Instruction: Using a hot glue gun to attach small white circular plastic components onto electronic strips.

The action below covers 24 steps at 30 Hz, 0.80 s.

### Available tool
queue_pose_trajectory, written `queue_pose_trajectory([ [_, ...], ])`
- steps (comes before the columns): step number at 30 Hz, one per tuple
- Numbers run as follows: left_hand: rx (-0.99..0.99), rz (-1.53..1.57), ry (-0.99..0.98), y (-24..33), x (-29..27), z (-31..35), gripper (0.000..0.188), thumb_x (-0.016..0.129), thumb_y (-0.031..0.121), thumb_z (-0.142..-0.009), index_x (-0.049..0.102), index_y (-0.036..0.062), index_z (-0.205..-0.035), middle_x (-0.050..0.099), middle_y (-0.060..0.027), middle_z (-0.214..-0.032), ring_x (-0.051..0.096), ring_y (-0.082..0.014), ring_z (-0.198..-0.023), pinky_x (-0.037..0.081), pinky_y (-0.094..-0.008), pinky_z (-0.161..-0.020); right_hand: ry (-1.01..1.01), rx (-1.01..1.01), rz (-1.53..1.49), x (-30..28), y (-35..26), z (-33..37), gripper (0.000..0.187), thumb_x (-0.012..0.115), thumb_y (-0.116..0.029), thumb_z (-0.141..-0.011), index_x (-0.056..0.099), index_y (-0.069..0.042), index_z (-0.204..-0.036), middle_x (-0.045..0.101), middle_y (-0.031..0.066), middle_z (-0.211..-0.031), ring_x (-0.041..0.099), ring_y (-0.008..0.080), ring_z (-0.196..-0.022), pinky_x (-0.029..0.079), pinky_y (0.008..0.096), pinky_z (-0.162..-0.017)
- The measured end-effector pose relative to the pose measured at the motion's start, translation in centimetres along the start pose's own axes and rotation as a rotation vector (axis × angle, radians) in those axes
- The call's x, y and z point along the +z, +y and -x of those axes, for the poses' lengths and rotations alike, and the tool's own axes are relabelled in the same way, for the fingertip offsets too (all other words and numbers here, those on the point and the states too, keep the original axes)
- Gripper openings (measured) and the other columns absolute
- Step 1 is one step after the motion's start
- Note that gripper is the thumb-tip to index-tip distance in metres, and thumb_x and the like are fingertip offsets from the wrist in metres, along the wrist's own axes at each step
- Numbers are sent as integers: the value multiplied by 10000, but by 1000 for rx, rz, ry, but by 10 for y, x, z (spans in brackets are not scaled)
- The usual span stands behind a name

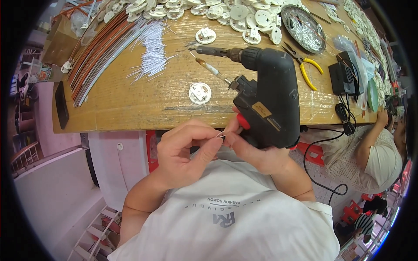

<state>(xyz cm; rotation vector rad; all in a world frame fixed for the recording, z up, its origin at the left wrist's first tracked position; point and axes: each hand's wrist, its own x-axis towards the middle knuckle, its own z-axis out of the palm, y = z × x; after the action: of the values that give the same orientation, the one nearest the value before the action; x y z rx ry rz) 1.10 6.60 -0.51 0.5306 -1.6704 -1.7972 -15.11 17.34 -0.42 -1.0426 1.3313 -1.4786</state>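
My left hand [185, 150] is closed in a pinch on a thin pale wire [220, 135], just in front of the table edge. Opposite it, my right hand [257, 152] is wrapped around a black pistol-shaped soldering gun [276, 87] with a red trigger, its thumb and a fingertip at the wire's other end. Part of the right hand is hidden behind the gun. The gun's nozzle and slim tip point left over the table. A round white part [200, 93] with small fittings lies flat beyond my hands.
Loose white wires [152, 54] lie beside long orange and grey strips [106, 48]. Round white parts [239, 13] are heaped at the back. Yellow-handled pliers [308, 69], a dark round tray [300, 37] and a black power unit [344, 76] stand right. Another person [370, 152] sits at the right.
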Motion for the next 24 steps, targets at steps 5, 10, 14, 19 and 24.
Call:
queue_pose_trajectory([
  [5,158,-233,-67,0,-11,2,131,632,-143,-870,626,-64,-974,639,-131,-898,642,-140,-743,539,-237,-592,58,69,-120,11,-1,2,561,628,99,-882,461,-29,-1402,643,109,-937,634,154,-823,516,274,-700],
  [10,396,-557,122,5,-22,-14,150,724,-106,-783,645,-10,-868,630,-99,-766,580,-179,-603,442,-253,-528,219,59,-298,-4,-15,-1,598,672,-222,-902,450,53,-1385,668,215,-1089,699,291,-917,585,392,-755],
  [14,308,-826,104,14,-28,-31,164,721,-49,-731,617,54,-806,642,-71,-835,601,-212,-740,421,-305,-701,305,-183,83,-27,-1,20,287,634,-30,-841,644,76,-1107,703,171,-1041,711,248,-859,581,352,-770],
  [19,402,-866,78,2,-28,-43,189,725,-20,-682,605,85,-784,667,-37,-944,613,-206,-826,370,-339,-811,64,-428,485,-56,6,19,291,672,-50,-548,663,22,-830,639,97,-698,587,259,-502,481,317,-508],
  [24,410,-895,57,-4,-29,-45,175,728,-26,-697,618,64,-799,702,-76,-970,634,-211,-851,385,-345,-904,88,-337,466,-47,6,24,285,639,-12,-515,662,13,-798,643,100,-699,603,263,-515,486,312,-513],
])
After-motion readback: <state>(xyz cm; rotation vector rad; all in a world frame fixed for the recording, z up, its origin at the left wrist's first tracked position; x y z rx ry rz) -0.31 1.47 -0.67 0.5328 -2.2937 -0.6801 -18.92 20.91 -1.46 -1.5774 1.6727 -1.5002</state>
